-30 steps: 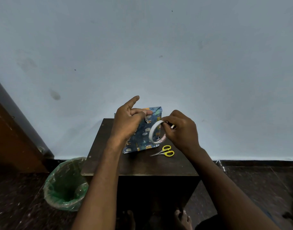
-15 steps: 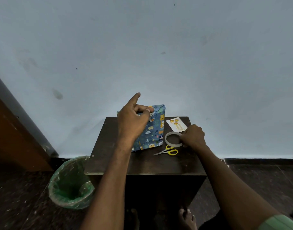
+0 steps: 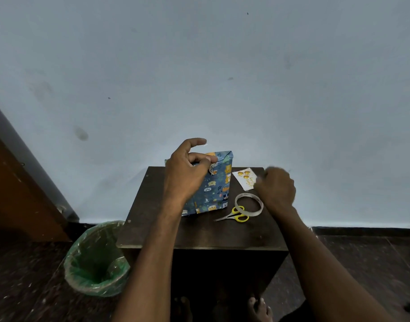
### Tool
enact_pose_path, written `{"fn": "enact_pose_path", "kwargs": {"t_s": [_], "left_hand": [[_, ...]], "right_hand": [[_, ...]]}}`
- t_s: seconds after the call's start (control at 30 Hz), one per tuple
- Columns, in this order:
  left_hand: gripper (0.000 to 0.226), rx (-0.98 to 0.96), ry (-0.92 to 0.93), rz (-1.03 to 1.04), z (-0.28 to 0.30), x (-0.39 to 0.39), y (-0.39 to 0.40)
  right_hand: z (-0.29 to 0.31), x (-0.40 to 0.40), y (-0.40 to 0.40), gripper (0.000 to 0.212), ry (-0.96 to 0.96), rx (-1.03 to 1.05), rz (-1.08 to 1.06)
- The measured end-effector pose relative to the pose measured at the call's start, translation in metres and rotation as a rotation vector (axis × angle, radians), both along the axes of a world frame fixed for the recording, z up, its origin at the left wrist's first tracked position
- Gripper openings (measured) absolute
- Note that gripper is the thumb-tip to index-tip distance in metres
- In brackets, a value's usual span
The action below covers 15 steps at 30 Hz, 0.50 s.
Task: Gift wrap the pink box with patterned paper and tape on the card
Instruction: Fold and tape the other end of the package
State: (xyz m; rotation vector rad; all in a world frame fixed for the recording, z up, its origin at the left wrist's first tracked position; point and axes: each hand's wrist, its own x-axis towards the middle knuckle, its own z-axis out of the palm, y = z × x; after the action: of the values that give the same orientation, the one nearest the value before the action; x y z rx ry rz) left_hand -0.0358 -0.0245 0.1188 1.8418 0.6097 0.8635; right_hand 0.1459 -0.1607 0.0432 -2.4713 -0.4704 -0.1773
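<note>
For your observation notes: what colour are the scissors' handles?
Yellow; the scissors show best in the head view.

Head view, high, angled down, table [image 3: 199, 233] near

A small dark wooden counter [image 3: 199, 233] at lower centre of the frame carries the wrapped box [image 3: 216, 191] standing upright, a card [image 3: 244, 180], a tape roll [image 3: 248, 204] and yellow-handled scissors [image 3: 234, 214].

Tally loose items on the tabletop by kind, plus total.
Wrapped box: 1
Card: 1
Tape roll: 1
Scissors: 1
Total: 4
</note>
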Motion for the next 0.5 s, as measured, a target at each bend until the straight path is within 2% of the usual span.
{"fn": "enact_pose_path", "kwargs": {"t_s": [0.07,0.13,0.27,0.37,0.5], "left_hand": [[0.033,0.004,0.019,-0.023,0.002,-0.003,0.000],[0.031,0.011,0.029,-0.040,0.002,-0.005,0.000],[0.034,-0.024,-0.004,-0.080,0.001,-0.007,0.002],[0.035,-0.003,-0.010,-0.099,0.000,-0.008,0.006],[0.036,0.197,-0.129,-0.024,-0.008,-0.012,0.013]], "right_hand": [[0.026,-0.012,0.011,0.009,-0.189,0.376,0.063],[0.047,-0.024,0.023,0.018,-0.329,0.615,0.295],[0.060,-0.050,0.045,0.030,-0.249,0.637,0.696],[0.044,-0.056,0.052,0.031,-0.327,0.607,0.749],[0.027,-0.053,0.050,0.035,-0.413,0.596,0.728]]}}
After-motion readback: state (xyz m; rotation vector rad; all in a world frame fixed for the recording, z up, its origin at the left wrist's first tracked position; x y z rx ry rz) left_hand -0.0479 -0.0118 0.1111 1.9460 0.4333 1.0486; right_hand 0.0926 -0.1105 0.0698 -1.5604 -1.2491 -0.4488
